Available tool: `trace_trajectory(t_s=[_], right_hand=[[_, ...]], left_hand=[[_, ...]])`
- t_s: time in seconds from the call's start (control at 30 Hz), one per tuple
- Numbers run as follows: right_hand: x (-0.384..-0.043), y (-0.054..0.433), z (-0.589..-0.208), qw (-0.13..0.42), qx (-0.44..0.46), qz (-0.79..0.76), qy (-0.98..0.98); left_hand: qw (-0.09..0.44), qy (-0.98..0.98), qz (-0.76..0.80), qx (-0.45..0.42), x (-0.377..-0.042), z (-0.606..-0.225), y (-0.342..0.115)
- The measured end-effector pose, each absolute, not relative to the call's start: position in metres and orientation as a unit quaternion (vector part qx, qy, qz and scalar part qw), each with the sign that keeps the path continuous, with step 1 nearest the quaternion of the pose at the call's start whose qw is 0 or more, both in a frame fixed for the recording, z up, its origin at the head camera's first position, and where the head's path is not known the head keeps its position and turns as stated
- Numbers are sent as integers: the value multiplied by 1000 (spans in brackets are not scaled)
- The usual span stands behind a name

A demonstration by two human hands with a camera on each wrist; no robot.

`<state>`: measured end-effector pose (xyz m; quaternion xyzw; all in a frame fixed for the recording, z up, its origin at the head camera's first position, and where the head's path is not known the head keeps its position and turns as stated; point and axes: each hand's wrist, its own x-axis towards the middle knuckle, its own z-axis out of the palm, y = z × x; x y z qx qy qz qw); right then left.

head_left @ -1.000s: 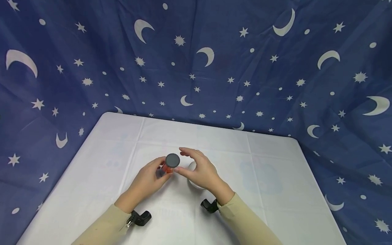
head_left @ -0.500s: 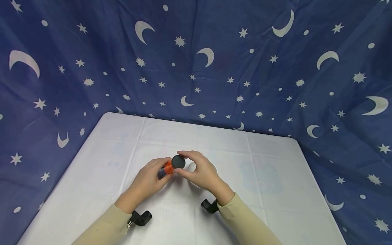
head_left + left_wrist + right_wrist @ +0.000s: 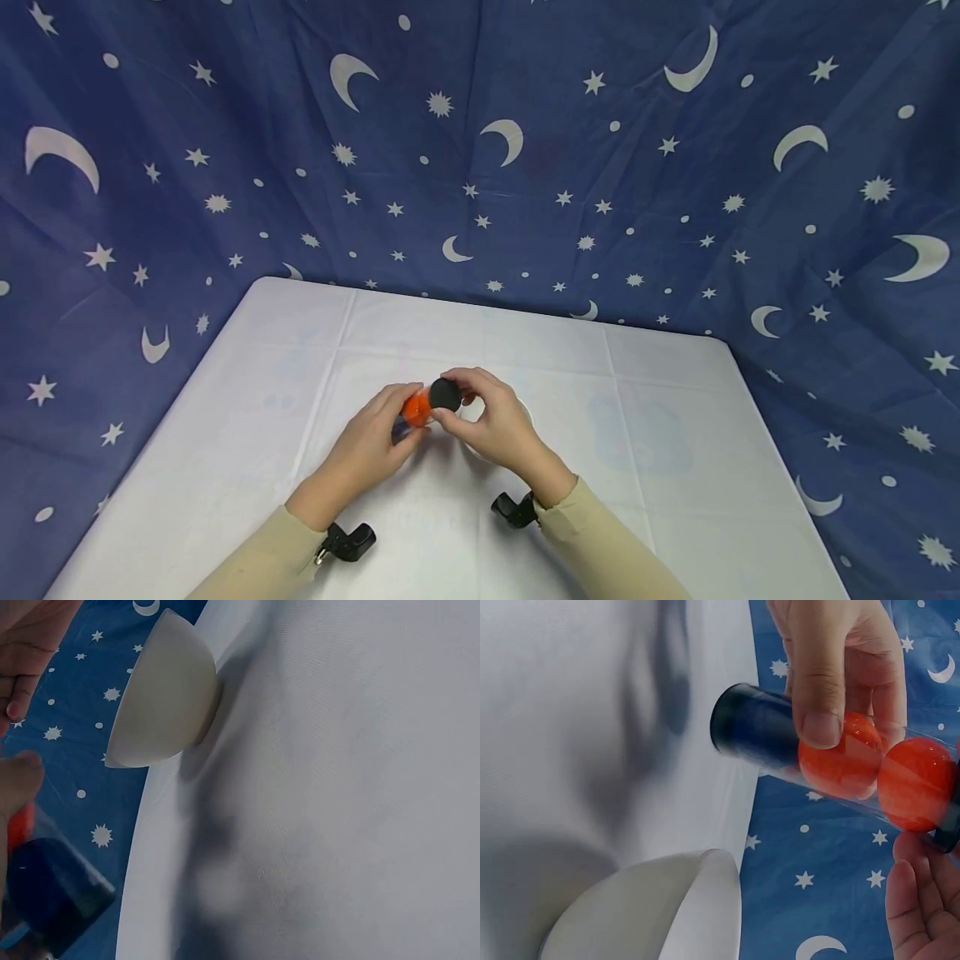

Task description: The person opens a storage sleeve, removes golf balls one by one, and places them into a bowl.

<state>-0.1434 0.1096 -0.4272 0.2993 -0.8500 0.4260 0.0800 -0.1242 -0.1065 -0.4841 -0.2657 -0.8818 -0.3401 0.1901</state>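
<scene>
My left hand (image 3: 367, 433) grips a clear ball tube (image 3: 417, 408) around its side, the thumb lying along it. Two orange balls (image 3: 916, 784) show through its wall in the right wrist view, with a dark blue ball (image 3: 761, 729) at the far end. A round black lid (image 3: 446, 395) caps the end nearest my right hand (image 3: 495, 421), whose thumb and fingers hold it by the rim. The tube is tilted, lid end up, above the table. Behind and below the right hand sits a white bowl (image 3: 166, 690), mostly hidden in the head view.
A white cloth covers the table (image 3: 660, 517). Beyond its far edge hangs a blue curtain (image 3: 540, 167) with moons and stars. Each wrist carries a small black camera; the left camera (image 3: 351, 542) juts out over the cloth.
The tube has tipped toward the right, its lid end shifting rightward. My right fingers have closed in on the lid, from apart to holding its rim. The left hand keeps its grip.
</scene>
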Motion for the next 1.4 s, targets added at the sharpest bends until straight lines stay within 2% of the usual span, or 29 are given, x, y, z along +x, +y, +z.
trace_trajectory(t_s=[0.23, 0.6, 0.93, 1.4], right_hand=[[-144, 110, -426, 46, 296, 473, -828], [-143, 119, -428, -3, 316, 415, -853], [-143, 122, -430, 6, 339, 403, -850], [-147, 126, -438, 3, 362, 403, -841]], left_hand=[[184, -878, -347, -273, -125, -482, -107], [183, -896, -265, -305, -128, -481, -119], [195, -884, -263, -333, -130, -478, -122], [180, -883, -272, -338, -129, -483, -122]])
